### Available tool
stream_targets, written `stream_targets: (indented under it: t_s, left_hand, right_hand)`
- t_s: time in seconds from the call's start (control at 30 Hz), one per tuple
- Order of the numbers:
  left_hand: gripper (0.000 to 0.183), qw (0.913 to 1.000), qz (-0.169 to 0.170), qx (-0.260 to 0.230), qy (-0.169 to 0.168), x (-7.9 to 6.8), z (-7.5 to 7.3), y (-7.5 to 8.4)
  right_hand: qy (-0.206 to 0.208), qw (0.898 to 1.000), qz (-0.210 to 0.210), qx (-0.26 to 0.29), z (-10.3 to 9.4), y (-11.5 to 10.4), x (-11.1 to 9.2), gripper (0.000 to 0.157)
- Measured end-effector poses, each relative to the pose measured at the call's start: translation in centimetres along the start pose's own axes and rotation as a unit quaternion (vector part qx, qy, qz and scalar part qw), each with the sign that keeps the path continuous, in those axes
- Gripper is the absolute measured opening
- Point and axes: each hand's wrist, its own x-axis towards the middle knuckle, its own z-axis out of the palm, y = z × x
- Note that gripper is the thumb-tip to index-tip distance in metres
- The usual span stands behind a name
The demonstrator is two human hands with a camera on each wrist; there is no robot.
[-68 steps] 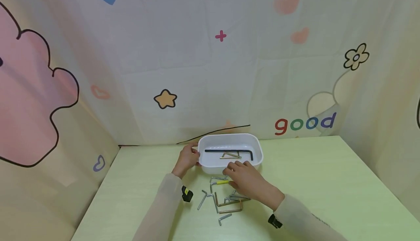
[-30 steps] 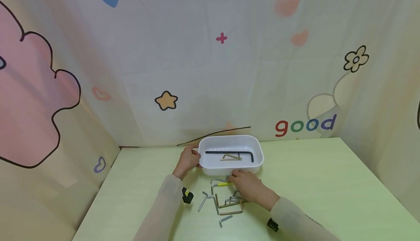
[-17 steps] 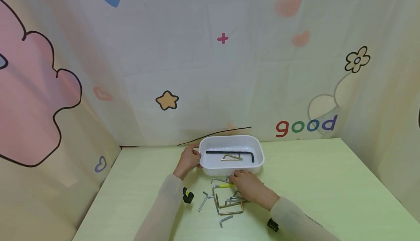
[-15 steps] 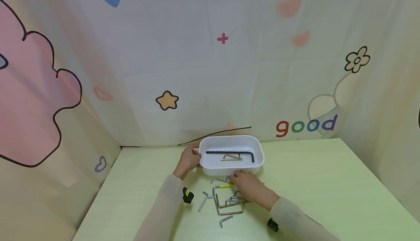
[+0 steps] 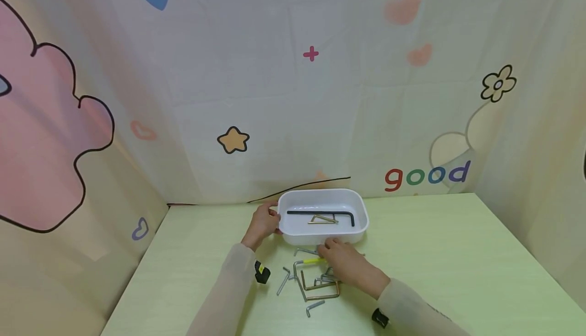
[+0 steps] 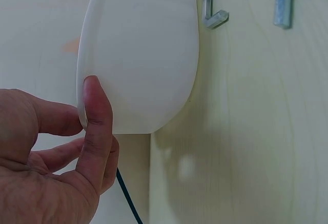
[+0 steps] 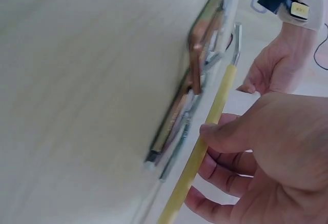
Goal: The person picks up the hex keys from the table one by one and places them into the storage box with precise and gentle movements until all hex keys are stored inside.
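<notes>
My left hand (image 5: 262, 226) grips the left end of a white plastic box (image 5: 302, 240); in the left wrist view its fingers and thumb pinch the box's rim. Just in front of the box, my right hand (image 5: 350, 266) pinches a hex key with a yellow sleeve (image 7: 218, 101) between thumb and fingers, low over the table. A long black hex key (image 5: 318, 212) and a few brass-coloured hex keys (image 5: 322, 219) lie inside the box. Below the right hand lies a loose heap of silver and copper-coloured hex keys (image 5: 322, 298), partly hidden by that hand.
A small silver hex key (image 5: 315, 306) lies nearest the front, and another silver one (image 5: 283, 282) lies left of the heap. The pale green table (image 5: 426, 254) ends at a printed curtain (image 5: 274, 97) behind the box.
My right hand has come down from beside the box's front rim to the keys. The yellow-sleeved hex key has shifted slightly left and tilted. The left hand stays on the box.
</notes>
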Motion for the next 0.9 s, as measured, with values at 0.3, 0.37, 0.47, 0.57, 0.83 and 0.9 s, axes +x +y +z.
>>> stream_targets:
  t_s: [0.3, 0.37, 0.47, 0.57, 0.83, 0.9]
  left_hand:
    - [0.047, 1.0, -0.007, 0.005, -0.005, 0.1, 0.0, -0.1]
    - [0.047, 1.0, -0.006, 0.006, -0.005, 0.2, 0.1, -0.1]
    - [0.047, 1.0, -0.002, 0.008, -0.004, 0.2, 0.1, -0.1]
    - [0.047, 0.9999, -0.001, 0.01, -0.003, 0.1, 0.1, -0.1]
    - [0.048, 1.0, -0.002, 0.005, -0.003, 0.1, 0.1, 0.0]
    - [0.048, 1.0, -0.003, 0.005, -0.003, 0.1, 0.1, 0.0]
  right_hand:
    - [0.011, 1.0, -0.021, -0.015, -1.6, -1.0, -0.5, 0.031]
    - [0.022, 0.999, -0.026, -0.026, -1.8, -1.1, -0.6, 0.032]
    - [0.038, 0.998, -0.029, -0.037, -2.1, -1.1, -0.7, 0.035]
    - [0.047, 0.998, -0.024, -0.037, -2.4, -0.9, -0.8, 0.037]
    - [0.072, 0.996, -0.018, -0.041, -3.3, 0.0, -0.6, 0.036]
    - [0.074, 0.996, -0.017, -0.04, -3.6, 0.2, -0.5, 0.036]
